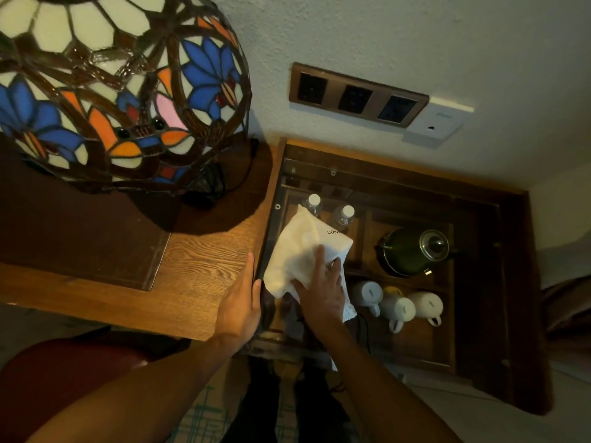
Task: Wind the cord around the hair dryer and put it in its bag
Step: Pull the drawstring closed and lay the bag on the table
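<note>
Seen from above, two bare forearms reach forward from the bottom edge. The left hand lies flat and open, fingers together, resting along the right edge of a wooden bench and holding nothing. Just beside it, the right hand presses down with spread fingers on a white bag, which bears some dark printed lettering; whether the fingers actually pinch the cloth cannot be told. The bag lies on a glass-topped cabinet set lower than the bench and against its right side. The hair dryer is not visible, and a thin dark cord shows just below the bag near the right wrist. Under the glass, right of the bag, stand three white mugs; beyond them sits a dark green kettle, and two capped water bottles peek out past the bag's far edge. Farther left on the bench stands a large stained-glass lamp with blue and orange flowers. On the wall behind is a row of sockets.
</note>
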